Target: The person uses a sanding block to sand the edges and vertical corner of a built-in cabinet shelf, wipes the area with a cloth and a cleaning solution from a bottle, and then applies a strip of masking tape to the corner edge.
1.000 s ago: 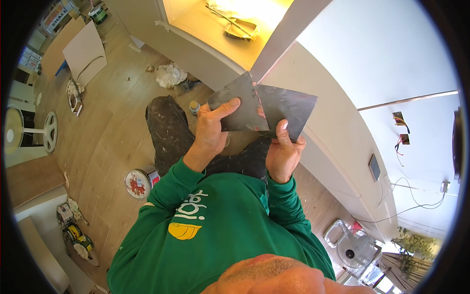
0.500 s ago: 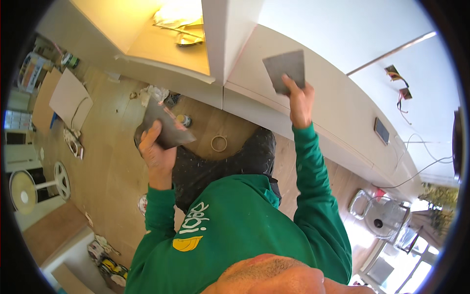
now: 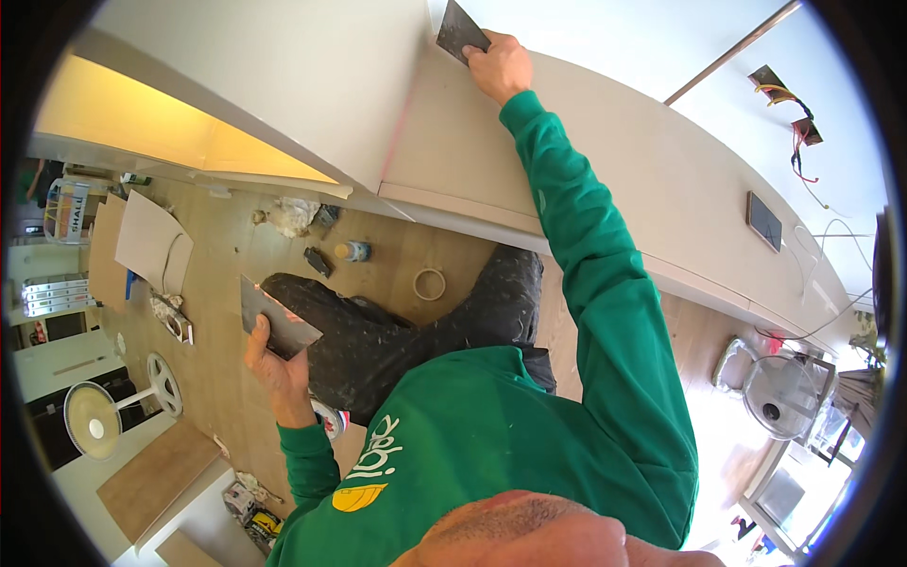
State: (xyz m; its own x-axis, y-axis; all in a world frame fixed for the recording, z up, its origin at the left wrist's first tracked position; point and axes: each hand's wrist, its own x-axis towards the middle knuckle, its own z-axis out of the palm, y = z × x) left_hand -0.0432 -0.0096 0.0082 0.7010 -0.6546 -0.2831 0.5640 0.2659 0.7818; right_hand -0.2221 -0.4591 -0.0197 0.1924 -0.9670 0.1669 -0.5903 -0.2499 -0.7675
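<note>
My right hand (image 3: 503,70) stretches to the far end of a beige ledge (image 3: 614,161), its fingers closed round a dark flat putty knife (image 3: 459,32). That blade is at the corner where the ledge, the upright cabinet panel (image 3: 283,85) and the white wall (image 3: 605,33) meet; whether its edge touches cannot be made out. Lower down at the left, my left hand (image 3: 276,370) grips a second grey putty knife (image 3: 276,319) over my dark trousers. Some pinkish paste lies along this blade's upper edge.
A phone (image 3: 763,222) lies on the ledge, below loose wires (image 3: 801,156) coming from wall openings. On the floor are a ring-shaped roll (image 3: 429,283), a small tub (image 3: 352,251) and crumpled plastic (image 3: 295,216). A fan (image 3: 93,421) stands left, a chair (image 3: 784,392) right.
My right hand has moved forward and left with its putty knife, into the corner. My left hand has come lower and nearer with its own. The view has shifted too.
</note>
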